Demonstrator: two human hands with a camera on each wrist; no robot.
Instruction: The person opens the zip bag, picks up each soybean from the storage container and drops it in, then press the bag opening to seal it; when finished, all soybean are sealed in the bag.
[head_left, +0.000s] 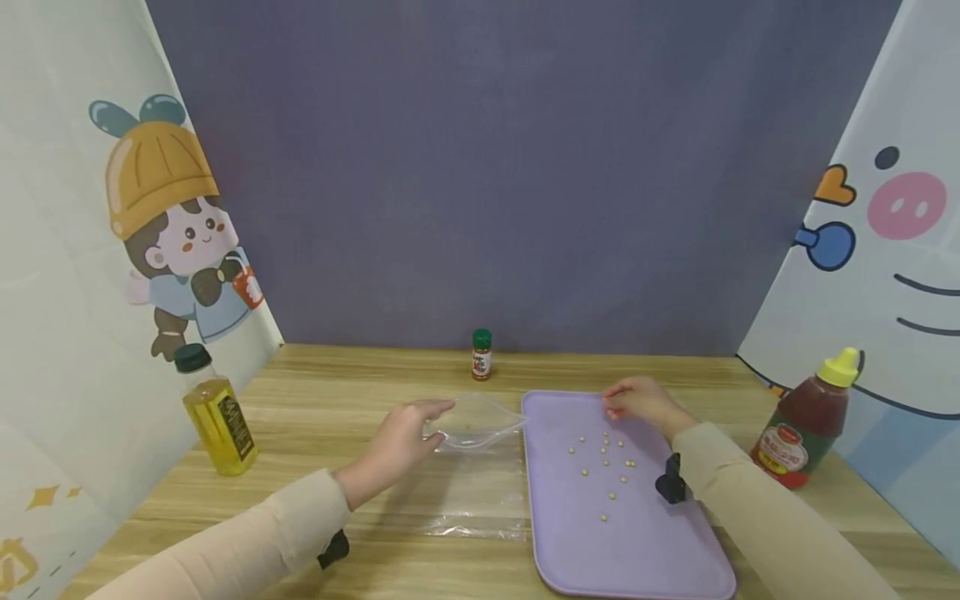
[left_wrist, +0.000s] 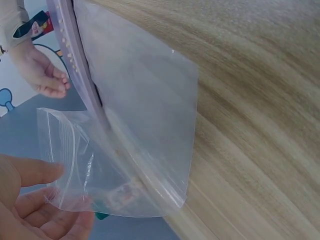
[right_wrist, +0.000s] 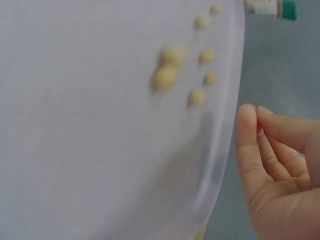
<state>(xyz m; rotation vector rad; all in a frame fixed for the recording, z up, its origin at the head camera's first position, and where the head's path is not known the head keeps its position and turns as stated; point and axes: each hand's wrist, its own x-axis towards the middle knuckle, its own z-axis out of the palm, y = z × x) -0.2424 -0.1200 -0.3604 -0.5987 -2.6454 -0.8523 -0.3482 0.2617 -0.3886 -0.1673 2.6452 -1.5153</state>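
Observation:
A clear zip-top plastic bag [head_left: 480, 483] lies on the table with its mouth gaping. My left hand [head_left: 401, 442] holds the bag's mouth at its left side, thumb and fingers apart; the left wrist view shows the thumb [left_wrist: 47, 171] against the zip edge. Over the far edge of a lilac tray [head_left: 637, 542] is my right hand [head_left: 641, 400]. In the right wrist view its thumb and index fingertips [right_wrist: 247, 112] meet, and nothing shows between them. Several small round yellowish beans [head_left: 606, 462] lie scattered on the tray, below the right hand.
An oil bottle [head_left: 221, 425] with a dark green cap stands at the left. A small green-capped spice jar [head_left: 482, 358] is at the back, behind the bag. Right of the tray stands a dark red sauce bottle [head_left: 802, 425] with a yellow cap.

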